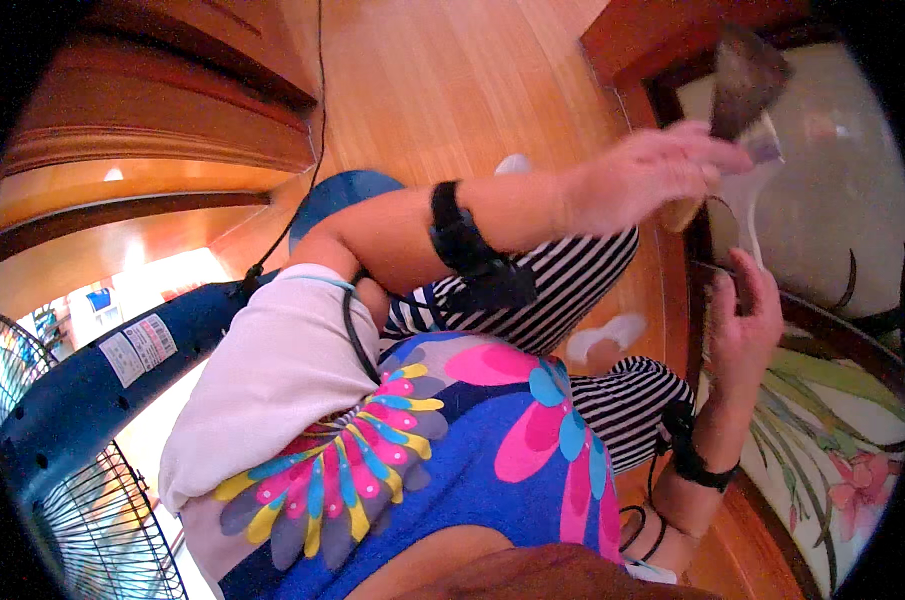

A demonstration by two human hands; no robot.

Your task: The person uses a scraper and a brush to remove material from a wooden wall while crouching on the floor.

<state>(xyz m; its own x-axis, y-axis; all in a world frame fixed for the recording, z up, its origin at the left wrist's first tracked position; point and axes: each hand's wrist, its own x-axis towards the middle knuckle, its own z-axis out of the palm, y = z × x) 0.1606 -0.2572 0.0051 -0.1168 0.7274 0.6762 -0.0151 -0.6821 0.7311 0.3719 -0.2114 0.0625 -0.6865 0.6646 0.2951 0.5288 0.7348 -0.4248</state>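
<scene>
My left hand (658, 176) is stretched to the right and blurred by motion. Its fingers close around what looks like a brush (749, 82) with dark bristles, whose handle (681, 214) seems to show below the hand. A translucent strip or sheet (749, 191) hangs beside the brush and runs down towards my right hand. My right hand (749, 315) is held up with bent fingers, a gap between thumb and forefinger. Whether it pinches the end of the strip cannot be made out. Both forearms wear black straps with cables.
A dark-framed panel (820, 217) with a painted flower (861, 484) borders the right side. On the left stand an electric fan (122, 382) with wire guards, its cord (321, 97) and a wooden cabinet (167, 97). A blue round object (340, 196) rests on the wooden floor (452, 82).
</scene>
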